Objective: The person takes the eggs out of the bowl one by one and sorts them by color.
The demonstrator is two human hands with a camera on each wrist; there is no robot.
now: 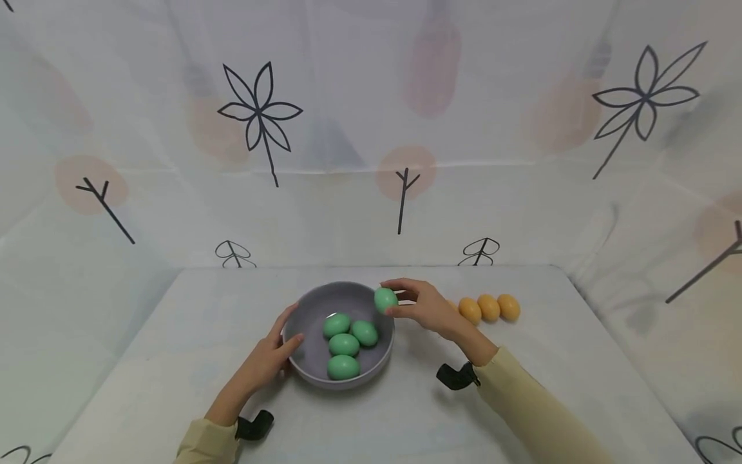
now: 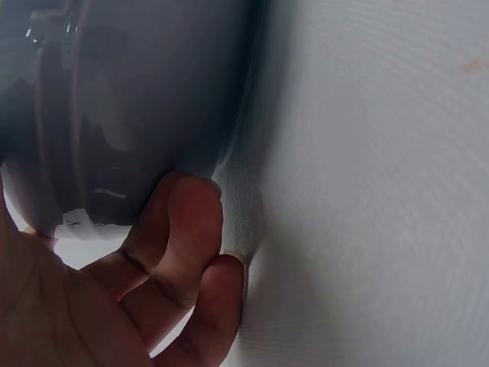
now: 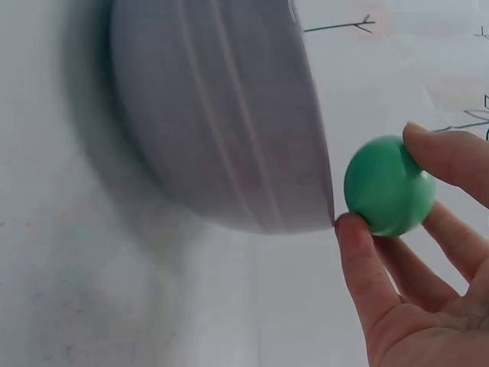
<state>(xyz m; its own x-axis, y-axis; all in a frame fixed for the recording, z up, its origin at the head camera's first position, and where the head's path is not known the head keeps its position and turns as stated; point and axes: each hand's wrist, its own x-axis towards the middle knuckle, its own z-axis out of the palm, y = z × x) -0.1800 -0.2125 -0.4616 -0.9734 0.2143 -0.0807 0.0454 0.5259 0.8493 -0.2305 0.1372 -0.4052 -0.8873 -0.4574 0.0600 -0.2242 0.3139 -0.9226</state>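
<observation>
Item: green egg (image 1: pixel 385 300), pinched between the thumb and fingertips of my right hand (image 1: pixel 426 307), held just at the far right rim of the grey bowl (image 1: pixel 307 361). The right wrist view shows the egg (image 3: pixel 388 186) beside the bowl's outer wall (image 3: pixel 221 122), my thumb (image 3: pixel 365 267) under it and a fingertip on top.

Item: grey bowl, standing on the white surface (image 1: pixel 174 361). Contents: four green eggs (image 1: pixel 345 345), clustered in the middle, touching one another.

Item: my left hand (image 1: pixel 269 357), fingers fairly straight, resting against the bowl's left outer wall, grasping nothing. Left wrist view: fingers (image 2: pixel 179 245) against the dark bowl side (image 2: pixel 137 99).

Item: three orange eggs (image 1: pixel 489 308), in a row on the surface, to the right of my right hand, touching one another.

Item: patterned white cloth backdrop (image 1: pixel 371 129) behind the surface.
</observation>
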